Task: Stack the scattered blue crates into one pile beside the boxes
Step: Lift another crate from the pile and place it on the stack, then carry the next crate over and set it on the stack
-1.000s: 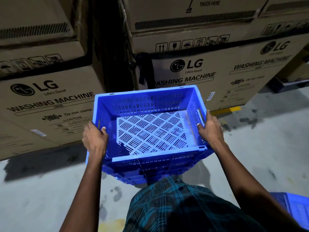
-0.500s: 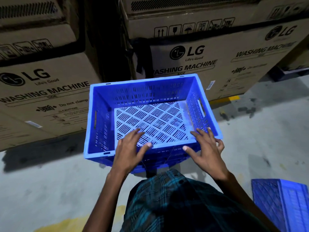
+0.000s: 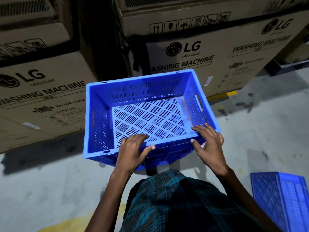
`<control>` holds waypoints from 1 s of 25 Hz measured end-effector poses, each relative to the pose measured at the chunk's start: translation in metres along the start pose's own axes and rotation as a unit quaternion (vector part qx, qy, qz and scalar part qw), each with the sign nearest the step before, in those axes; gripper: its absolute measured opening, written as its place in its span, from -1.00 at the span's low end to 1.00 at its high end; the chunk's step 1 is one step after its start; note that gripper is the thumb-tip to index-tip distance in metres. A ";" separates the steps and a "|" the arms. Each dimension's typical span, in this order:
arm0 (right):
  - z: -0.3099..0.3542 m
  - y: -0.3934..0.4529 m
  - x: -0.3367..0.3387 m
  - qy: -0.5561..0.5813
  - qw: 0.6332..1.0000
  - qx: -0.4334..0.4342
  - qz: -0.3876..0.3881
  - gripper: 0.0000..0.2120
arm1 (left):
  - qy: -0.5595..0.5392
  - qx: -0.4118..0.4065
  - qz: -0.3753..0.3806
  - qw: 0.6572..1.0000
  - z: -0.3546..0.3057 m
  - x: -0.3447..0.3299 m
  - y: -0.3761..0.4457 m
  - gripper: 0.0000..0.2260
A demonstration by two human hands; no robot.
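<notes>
Two hands rest on the near rim of a blue crate (image 3: 150, 113) that sits open side up on top of other blue crates, whose edges show just below it. This pile stands on the concrete floor (image 3: 41, 181), just in front of the cardboard boxes (image 3: 217, 52) printed with washing machine labels. The left hand (image 3: 133, 149) lies over the near rim close to its middle, fingers spread and nearly straight, fingertips reaching inside toward the slotted bottom, thumb stretched along the outer wall. The right hand (image 3: 209, 144) touches the near right corner, fingers fanned wide over the rim and the thumb pointing left along the front wall. Neither hand curls round anything; both are spread flat against the plastic. Another blue crate (image 3: 280, 198) lies on the floor at the lower right, well apart from the pile, turned so its ribbed underside shows. A checked dark teal garment (image 3: 175, 201) fills the bottom middle of the view.
</notes>
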State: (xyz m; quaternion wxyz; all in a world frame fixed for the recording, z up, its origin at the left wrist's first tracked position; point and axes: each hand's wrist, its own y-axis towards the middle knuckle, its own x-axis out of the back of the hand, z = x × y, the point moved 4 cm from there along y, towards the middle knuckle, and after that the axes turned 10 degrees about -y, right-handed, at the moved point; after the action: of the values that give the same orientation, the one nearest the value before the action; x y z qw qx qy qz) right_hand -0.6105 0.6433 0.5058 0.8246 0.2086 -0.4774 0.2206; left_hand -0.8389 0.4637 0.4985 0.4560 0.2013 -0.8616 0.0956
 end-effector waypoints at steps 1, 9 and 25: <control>-0.001 -0.004 0.002 0.023 1.000 0.011 -0.012 -0.63 | -0.007 -0.004 -0.004 1.000 -0.003 0.001 0.000 -0.48; -0.025 -0.047 0.042 0.069 0.994 -0.001 -0.087 -0.66 | -0.049 -0.143 -0.017 0.988 -0.086 -0.021 0.009 -0.69; -0.267 -0.383 0.213 0.137 0.849 -0.449 -0.242 -0.53 | -0.241 -0.430 0.348 0.797 -0.478 -0.286 -0.039 -0.75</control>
State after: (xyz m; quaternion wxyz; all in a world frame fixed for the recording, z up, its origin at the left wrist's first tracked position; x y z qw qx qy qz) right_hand -0.1144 0.5142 0.5201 0.9125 -0.1079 -0.3413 -0.1980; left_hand -0.3209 0.6690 0.5322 0.2090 -0.3129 -0.9080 -0.1841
